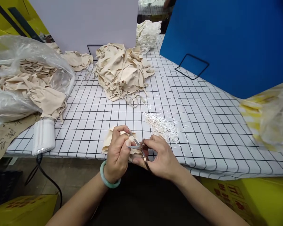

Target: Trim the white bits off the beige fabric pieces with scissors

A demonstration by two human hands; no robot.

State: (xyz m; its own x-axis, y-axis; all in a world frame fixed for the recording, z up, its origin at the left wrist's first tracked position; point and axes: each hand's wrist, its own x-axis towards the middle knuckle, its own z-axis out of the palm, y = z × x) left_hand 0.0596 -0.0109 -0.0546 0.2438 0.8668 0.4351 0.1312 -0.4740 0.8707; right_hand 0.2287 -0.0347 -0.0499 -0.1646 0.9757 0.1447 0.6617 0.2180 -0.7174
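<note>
My left hand (118, 150), with a pale green bangle on the wrist, pinches a small beige fabric piece (108, 141) at the near edge of the gridded table (202, 125). My right hand (161, 157) grips small metal thread snips (139, 146), their blades against the fabric between my hands. A scatter of tiny white clippings (162, 125) lies just beyond my right hand.
A heap of beige fabric pieces (121, 72) sits mid-table, with a smaller heap (77, 59) and a white pile (147, 34) behind. A clear bag of beige pieces (25, 78) lies left, beside a white power bank (43, 136). A blue board (226, 40) stands right, a plastic bag (271, 119) below it.
</note>
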